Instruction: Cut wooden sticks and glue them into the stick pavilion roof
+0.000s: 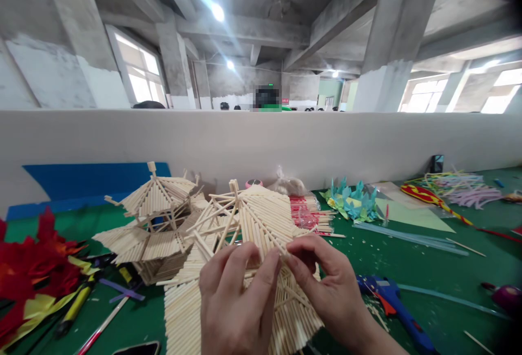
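A pavilion model of pale wooden sticks (261, 213) stands in front of me, its upper roof partly covered and its left side showing bare ribs. My left hand (240, 298) is closed at the front of that roof, thumb and forefinger together on its lower edge. Right beside it, my right hand (328, 284) pinches at the same edge; any small stick between the fingertips is hidden. Behind on the left is a second stick pavilion (159, 197) with two tiers of roof. A blue glue gun (397, 300) with a red trigger lies to the right of my right hand.
Red-wrapped stick bundles (305, 211) and a blue-green paper flower piece (353, 200) lie behind the model. Clear glue sticks (411, 238) are at right. Red paper petals (36, 262) and a yellow-black marker (75, 306) lie left. A white partition (261, 140) borders the green table.
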`<state>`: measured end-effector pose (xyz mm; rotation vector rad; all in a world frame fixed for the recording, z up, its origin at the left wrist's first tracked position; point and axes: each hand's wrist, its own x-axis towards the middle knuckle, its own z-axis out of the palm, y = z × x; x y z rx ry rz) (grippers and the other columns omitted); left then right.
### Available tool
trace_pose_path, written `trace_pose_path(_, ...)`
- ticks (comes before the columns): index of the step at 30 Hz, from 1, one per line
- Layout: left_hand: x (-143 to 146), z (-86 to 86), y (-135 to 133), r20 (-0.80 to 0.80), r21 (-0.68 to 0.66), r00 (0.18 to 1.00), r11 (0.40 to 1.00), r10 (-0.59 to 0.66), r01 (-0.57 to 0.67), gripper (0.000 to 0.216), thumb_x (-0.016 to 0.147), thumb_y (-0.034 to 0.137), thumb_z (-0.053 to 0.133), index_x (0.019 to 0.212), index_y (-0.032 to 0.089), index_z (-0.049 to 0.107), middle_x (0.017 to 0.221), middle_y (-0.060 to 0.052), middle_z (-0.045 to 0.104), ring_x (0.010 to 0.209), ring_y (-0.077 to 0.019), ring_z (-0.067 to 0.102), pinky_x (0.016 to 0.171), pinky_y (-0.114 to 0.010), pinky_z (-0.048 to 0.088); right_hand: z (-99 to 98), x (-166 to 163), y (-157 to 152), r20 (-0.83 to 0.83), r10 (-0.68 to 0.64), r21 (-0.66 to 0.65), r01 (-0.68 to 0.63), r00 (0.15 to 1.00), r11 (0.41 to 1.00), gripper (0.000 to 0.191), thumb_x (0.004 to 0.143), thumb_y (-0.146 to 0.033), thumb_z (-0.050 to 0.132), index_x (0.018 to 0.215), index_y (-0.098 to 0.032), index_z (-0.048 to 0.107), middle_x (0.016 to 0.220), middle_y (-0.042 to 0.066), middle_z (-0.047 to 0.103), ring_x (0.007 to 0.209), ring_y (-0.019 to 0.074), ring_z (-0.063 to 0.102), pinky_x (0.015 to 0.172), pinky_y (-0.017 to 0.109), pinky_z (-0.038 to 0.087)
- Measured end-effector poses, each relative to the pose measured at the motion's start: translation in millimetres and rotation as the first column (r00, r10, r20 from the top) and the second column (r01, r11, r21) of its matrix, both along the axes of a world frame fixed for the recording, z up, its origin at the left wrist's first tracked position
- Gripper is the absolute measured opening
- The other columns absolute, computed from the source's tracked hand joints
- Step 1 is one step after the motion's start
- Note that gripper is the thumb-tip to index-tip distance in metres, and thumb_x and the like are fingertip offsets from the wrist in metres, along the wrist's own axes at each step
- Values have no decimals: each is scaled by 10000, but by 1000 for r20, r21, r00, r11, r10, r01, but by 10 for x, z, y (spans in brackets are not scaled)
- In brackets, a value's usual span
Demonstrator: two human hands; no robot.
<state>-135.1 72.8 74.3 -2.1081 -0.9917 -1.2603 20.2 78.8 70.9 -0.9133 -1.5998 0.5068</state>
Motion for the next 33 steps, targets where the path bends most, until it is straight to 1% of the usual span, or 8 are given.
trace_pose_path(3, 0, 5, 3, -23, -15, 1000, 1000, 2, -2, 277, 731, 82, 592, 996, 141, 644, 923, -116, 529, 859, -269, 486, 707, -426, 436, 6, 19, 10, -5, 8, 36, -7, 1000, 999, 55, 784, -189, 568, 817, -223, 594, 683, -34, 560, 574, 91, 462, 519, 209, 387)
trace_pose_path(8, -5, 33, 1, -48, -16, 999, 1000, 8, -8, 281, 714, 73, 610, 985, 139, 647, 895, -100, 523, 833, -242, 487, 704, -381, 444, 9, 36, 17, -25, 31, 53, -30, 999, 998, 39, 777, -187, 572, 800, -207, 597, 703, -11, 567, 591, 105, 471, 530, 234, 404)
trace_pose_path(17, 52, 123, -4, -20, -51, 1000, 999, -13, 12, 245, 707, 66, 622, 943, 129, 646, 850, -78, 501, 769, -206, 465, 662, -344, 426, -3, 33, 42, -58, 44, 75, -40, 997, 996, 68, 759, -154, 587, 794, -211, 600, 680, -20, 560, 579, 104, 473, 526, 240, 405)
trace_pose_path(23, 51, 118, -4, -14, -60, 1000, 998, -2, 1, 229, 710, 66, 616, 928, 128, 647, 855, -80, 501, 771, -207, 461, 662, -351, 429, 9, 25, 40, -64, 49, 76, -45, 997, 996, 71, 760, -151, 589, 795, -212, 603, 679, -23, 557, 584, 100, 473, 523, 233, 403)
trace_pose_path(28, 49, 115, -8, -10, -61, 1000, 998, -18, 17, 224, 716, 79, 619, 934, 126, 644, 855, -80, 504, 771, -205, 463, 667, -358, 432, -6, 27, 50, -63, 49, 78, -44, 997, 996, 67, 760, -152, 588, 794, -208, 600, 686, -20, 557, 583, 100, 471, 526, 236, 403)
trace_pose_path(33, 37, 120, 3, -8, -59, 1000, 998, -22, 21, 233, 720, 75, 617, 948, 123, 632, 866, -78, 497, 768, -198, 457, 645, -343, 434, -11, 12, 57, -62, 47, 74, -43, 997, 996, 58, 764, -163, 580, 792, -208, 602, 680, -17, 554, 583, 105, 473, 524, 242, 403)
